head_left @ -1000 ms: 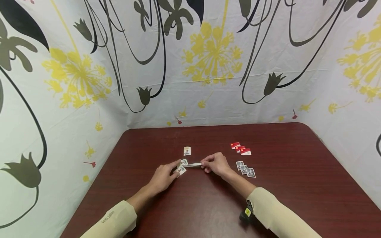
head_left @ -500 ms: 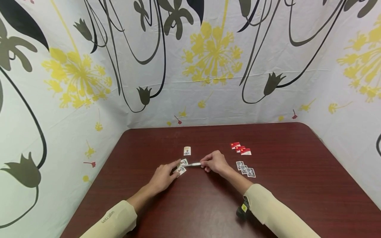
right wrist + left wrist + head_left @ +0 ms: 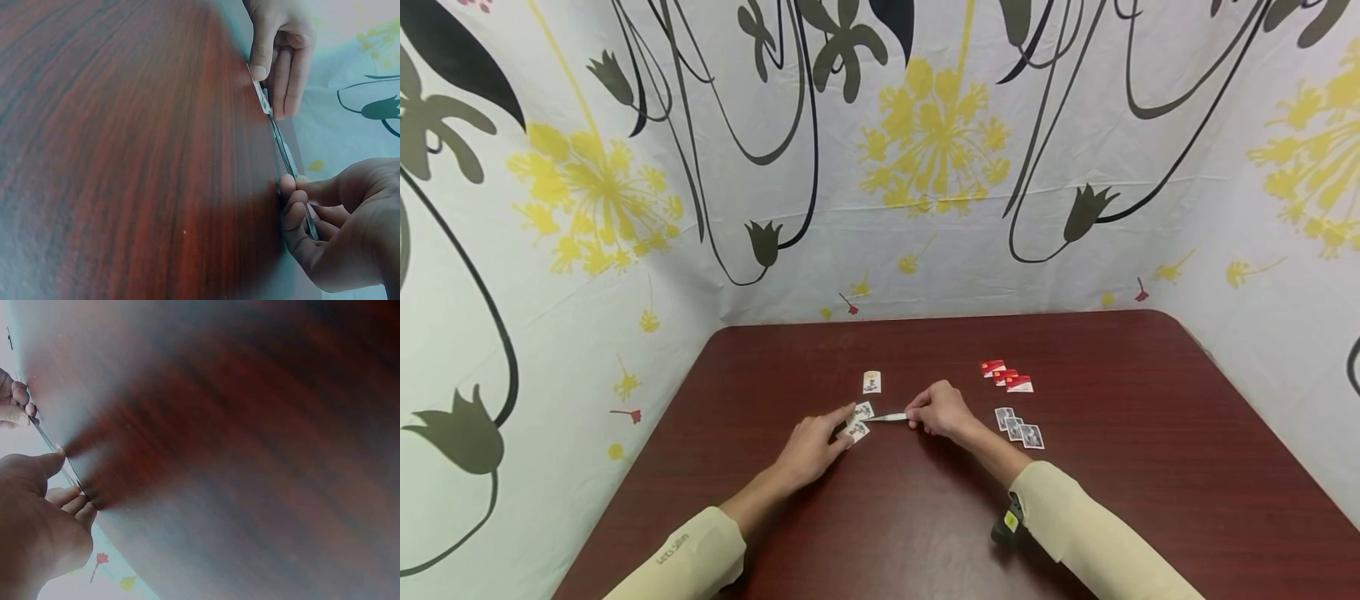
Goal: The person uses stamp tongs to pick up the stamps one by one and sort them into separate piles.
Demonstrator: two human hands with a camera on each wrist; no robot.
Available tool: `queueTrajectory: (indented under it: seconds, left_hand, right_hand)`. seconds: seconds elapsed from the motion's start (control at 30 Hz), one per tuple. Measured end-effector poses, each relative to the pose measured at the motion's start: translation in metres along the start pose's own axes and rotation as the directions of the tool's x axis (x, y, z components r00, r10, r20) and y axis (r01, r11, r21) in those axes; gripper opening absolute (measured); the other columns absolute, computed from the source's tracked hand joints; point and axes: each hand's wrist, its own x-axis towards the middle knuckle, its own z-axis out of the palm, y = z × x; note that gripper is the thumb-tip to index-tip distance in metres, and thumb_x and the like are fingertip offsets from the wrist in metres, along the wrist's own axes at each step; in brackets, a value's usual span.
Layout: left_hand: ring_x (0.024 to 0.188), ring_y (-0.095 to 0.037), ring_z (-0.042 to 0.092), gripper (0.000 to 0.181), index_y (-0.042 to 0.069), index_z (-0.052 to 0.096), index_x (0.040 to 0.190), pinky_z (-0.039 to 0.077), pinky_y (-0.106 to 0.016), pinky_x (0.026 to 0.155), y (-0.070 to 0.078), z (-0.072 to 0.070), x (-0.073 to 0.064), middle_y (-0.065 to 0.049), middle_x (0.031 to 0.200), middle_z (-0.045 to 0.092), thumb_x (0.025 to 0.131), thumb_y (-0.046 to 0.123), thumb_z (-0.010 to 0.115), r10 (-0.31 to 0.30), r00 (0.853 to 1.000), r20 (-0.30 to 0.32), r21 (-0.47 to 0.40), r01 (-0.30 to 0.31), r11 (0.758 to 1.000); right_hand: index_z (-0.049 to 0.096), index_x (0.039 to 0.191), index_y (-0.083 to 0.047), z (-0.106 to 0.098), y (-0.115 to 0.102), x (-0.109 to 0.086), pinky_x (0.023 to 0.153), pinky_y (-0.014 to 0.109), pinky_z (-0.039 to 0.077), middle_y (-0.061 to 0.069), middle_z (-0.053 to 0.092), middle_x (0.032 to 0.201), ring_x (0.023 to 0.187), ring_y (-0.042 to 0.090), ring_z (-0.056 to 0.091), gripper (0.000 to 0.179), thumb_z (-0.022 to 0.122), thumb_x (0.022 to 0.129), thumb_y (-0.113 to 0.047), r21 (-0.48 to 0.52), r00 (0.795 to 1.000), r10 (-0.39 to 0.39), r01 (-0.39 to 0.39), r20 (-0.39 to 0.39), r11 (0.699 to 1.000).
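In the head view my left hand (image 3: 808, 447) rests on small stamp-like picture cards. Its forefinger and thumb are spread over their left edges, hiding part of them. One card (image 3: 864, 410) lies above another card (image 3: 857, 431), both with white borders. My right hand (image 3: 942, 409) pinches slim metal tweezers (image 3: 891, 417), their tips pointing left and overlapping the cards. From the right wrist view, the tweezers (image 3: 286, 153) show a ridged grip and run low over the table, between thumb and curled fingers. The left wrist view shows my left hand (image 3: 47, 519) with thumb and fingertips down at the cards.
A single pale card (image 3: 872, 382) lies just beyond my left hand. To the right are overlapping red-and-white cards (image 3: 1006, 377), and nearer, overlapping grey picture cards (image 3: 1019, 428). The dark red table (image 3: 1112, 500) meets patterned cloth (image 3: 940, 275) at the back and sides.
My right hand and forearm have shifted slightly left, and the tweezers look narrower than a second ago. My left hand and the cards stay in place.
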Motion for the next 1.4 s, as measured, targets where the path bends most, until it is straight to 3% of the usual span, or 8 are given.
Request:
queueTrajectory:
  seconds: [0.33, 0.6, 0.77, 1.0, 1.4]
  left_hand:
    - [0.075, -0.012, 0.056, 0.057, 0.009, 0.060, 0.152, 0.049, -0.037, 0.073, -0.001, 0.001, 0.000, -0.011, 0.130, 0.074, 0.098, 0.015, 0.078, 0.003, 1.000, 0.013, 0.004, -0.003, 1.000]
    - [0.102, -0.023, 0.072, 0.054, 0.009, 0.061, 0.151, 0.056, -0.047, 0.085, 0.000, 0.001, 0.000, -0.013, 0.132, 0.073, 0.099, 0.016, 0.077, 0.005, 1.000, -0.002, -0.005, -0.005, 1.000]
    - [0.117, -0.031, 0.071, 0.055, 0.009, 0.061, 0.151, 0.057, -0.052, 0.092, 0.000, 0.001, 0.000, -0.014, 0.136, 0.071, 0.099, 0.016, 0.078, 0.003, 1.000, -0.002, -0.013, -0.003, 1.000]
    - [0.125, -0.032, 0.068, 0.056, 0.008, 0.060, 0.151, 0.055, -0.053, 0.098, 0.000, 0.000, 0.000, -0.014, 0.140, 0.068, 0.099, 0.016, 0.078, -0.006, 1.000, 0.006, -0.015, 0.006, 1.000]
    - [0.122, -0.034, 0.069, 0.053, 0.007, 0.063, 0.148, 0.056, -0.054, 0.096, 0.001, -0.001, -0.001, -0.015, 0.137, 0.070, 0.098, 0.016, 0.079, 0.014, 1.000, -0.012, -0.001, -0.014, 1.000]
  right_hand:
    - [0.081, 0.091, 0.006, 0.003, -0.001, -0.001, 0.048, 0.024, 0.050, 0.011, 0.074, 0.069, 0.051, 0.010, 0.057, 0.009, 0.075, 0.096, 0.004, 0.094, 0.999, 0.042, -0.040, -0.023, 0.995]
    - [0.081, 0.092, 0.007, -0.003, 0.001, -0.003, 0.050, 0.024, 0.052, 0.015, 0.075, 0.072, 0.052, 0.011, 0.060, 0.009, 0.073, 0.096, 0.004, 0.134, 0.998, 0.053, -0.048, -0.039, 0.990]
    - [0.081, 0.094, 0.008, -0.008, 0.003, -0.007, 0.050, 0.024, 0.052, 0.013, 0.075, 0.071, 0.052, 0.011, 0.059, 0.009, 0.074, 0.097, 0.003, 0.125, 0.997, 0.059, -0.054, -0.039, 0.991]
    - [0.081, 0.093, 0.007, -0.013, 0.008, -0.011, 0.050, 0.023, 0.050, 0.013, 0.075, 0.071, 0.052, 0.011, 0.058, 0.010, 0.074, 0.097, 0.002, 0.138, 0.997, 0.074, -0.071, -0.019, 0.988]
    - [0.080, 0.092, 0.007, -0.022, 0.015, -0.025, 0.050, 0.023, 0.050, 0.012, 0.074, 0.071, 0.054, 0.011, 0.057, 0.010, 0.072, 0.097, 0.005, 0.127, 0.997, 0.063, -0.067, 0.032, 0.990]
